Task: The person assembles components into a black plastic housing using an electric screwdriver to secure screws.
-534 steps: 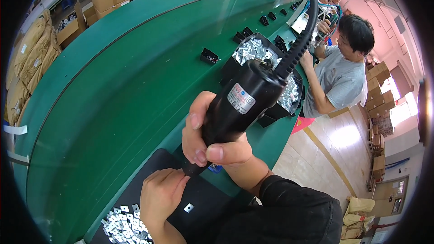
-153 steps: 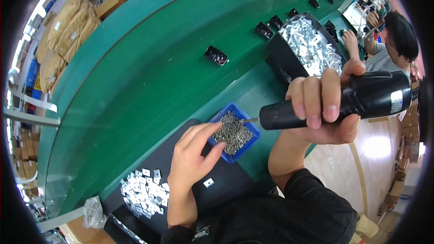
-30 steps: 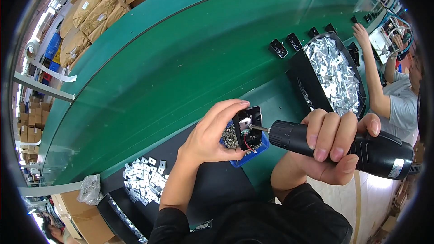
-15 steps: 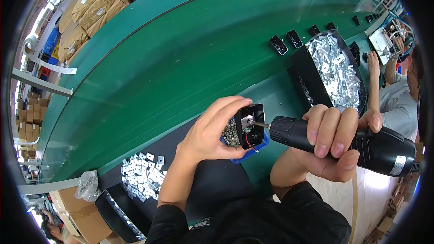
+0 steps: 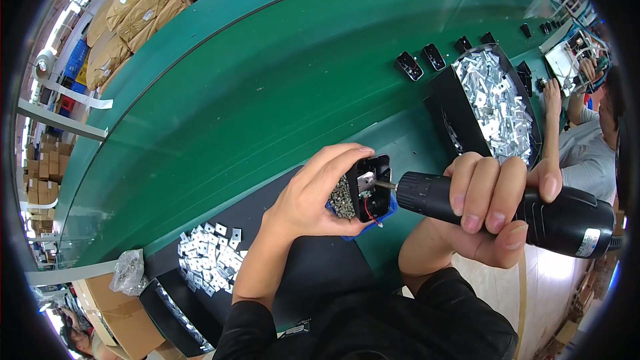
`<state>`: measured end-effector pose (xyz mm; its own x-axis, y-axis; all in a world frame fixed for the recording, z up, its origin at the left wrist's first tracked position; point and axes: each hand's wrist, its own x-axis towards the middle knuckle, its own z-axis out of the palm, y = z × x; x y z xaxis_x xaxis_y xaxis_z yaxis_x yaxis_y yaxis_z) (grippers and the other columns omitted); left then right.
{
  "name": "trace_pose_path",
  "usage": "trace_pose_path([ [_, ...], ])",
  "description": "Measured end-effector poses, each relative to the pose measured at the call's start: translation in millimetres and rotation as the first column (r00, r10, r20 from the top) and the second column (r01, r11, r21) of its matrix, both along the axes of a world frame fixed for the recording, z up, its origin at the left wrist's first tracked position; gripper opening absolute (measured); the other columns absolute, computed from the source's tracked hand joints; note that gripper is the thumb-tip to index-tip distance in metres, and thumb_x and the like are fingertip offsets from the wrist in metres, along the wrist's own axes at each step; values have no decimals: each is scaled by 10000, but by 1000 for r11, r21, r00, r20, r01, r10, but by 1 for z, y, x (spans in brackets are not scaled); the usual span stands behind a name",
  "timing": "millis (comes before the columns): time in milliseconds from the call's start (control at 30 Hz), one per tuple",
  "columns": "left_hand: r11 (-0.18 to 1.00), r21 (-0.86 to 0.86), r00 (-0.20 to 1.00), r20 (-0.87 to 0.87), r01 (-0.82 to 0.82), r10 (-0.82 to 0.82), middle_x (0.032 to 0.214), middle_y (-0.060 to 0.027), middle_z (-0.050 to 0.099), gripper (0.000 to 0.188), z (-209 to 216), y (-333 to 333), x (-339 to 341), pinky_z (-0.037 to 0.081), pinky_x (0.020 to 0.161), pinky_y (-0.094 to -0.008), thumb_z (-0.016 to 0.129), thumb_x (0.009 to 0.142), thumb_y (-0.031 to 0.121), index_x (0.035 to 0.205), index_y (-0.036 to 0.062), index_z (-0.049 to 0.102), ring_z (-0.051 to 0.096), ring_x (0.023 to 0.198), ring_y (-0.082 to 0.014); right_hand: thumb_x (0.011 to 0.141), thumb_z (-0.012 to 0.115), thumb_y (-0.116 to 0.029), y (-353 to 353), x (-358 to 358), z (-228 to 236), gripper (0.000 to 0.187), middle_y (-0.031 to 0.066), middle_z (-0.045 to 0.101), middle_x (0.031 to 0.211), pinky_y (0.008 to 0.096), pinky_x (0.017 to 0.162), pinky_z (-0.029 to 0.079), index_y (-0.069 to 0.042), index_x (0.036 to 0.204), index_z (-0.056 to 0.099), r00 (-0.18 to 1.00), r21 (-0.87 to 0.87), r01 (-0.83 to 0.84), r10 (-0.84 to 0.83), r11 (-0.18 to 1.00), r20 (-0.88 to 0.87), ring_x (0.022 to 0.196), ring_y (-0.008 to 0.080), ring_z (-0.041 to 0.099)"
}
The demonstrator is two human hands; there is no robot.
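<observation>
My left hand (image 5: 312, 190) is closed around a small black plastic housing (image 5: 382, 204), its open side turned to the right. Inside the housing sit a metal plate (image 5: 366, 181) and a red wire (image 5: 367, 210). In my right hand (image 5: 490, 203) is a black electric screwdriver (image 5: 427, 193), held level with its bit pointing left into the housing. The bit's tip reaches the metal plate; whether a screw is under it I cannot make out. Behind the housing stands a blue tray (image 5: 388, 212) with many small screws (image 5: 342, 199), partly hidden by my left hand.
A black bin (image 5: 448, 113) full of metal plates (image 5: 493, 103) stands at the right. Several black housings (image 5: 409, 66) line the green conveyor (image 5: 267, 80). Loose plates (image 5: 210, 258) lie at the lower left, beside a black box (image 5: 180, 317). A co-worker (image 5: 587, 140) sits at far right.
My hands and the screwdriver stay almost in place, with only a slight shift. At far right the co-worker's hand has moved a little.
</observation>
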<state>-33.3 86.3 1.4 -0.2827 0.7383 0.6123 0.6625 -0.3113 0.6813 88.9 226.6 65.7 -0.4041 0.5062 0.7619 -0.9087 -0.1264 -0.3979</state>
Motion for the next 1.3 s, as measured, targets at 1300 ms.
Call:
trace_pose_path([
  [1300, 969, -115, 974, 81, 219, -211, 1149, -132, 539, 791, -1, 7, -3, 416, 919, -374, 754, 490, 201, 1215, 11, 500, 521, 1045, -310, 829, 715, -190, 35, -8, -3, 541, 25, 638, 755, 260, 548, 514, -127, 1258, 391, 917, 327, -378, 399, 866, 4, 594, 146, 626],
])
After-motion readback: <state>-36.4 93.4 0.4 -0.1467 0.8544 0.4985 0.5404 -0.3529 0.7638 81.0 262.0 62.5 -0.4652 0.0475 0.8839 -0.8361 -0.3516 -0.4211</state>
